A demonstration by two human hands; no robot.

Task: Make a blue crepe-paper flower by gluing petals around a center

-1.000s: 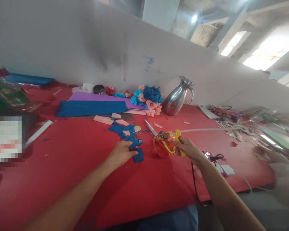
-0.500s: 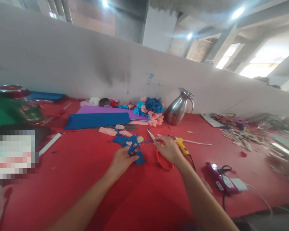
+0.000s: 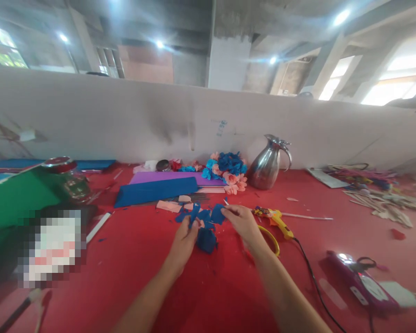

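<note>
The step in hand looks like positioning cut material: the left hand (image 3: 183,239) pinches a blue scrap (image 3: 194,212) at its one o'clock, the right hand (image 3: 243,225) a flat blue piece (image 3: 217,214) at its ten o'clock. The next move likely calls for a light, steady touch.

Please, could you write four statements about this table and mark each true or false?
1. The left hand holds a small blue piece. True.
2. The yellow glue gun is in the right hand. False: it lies on the red table; the right hand holds another blue piece.
3. The metal jug stands to the right of the paper flowers. True.
4. The purple sheet lies over the blue sheet. False: the blue one overlaps the purple.
</note>
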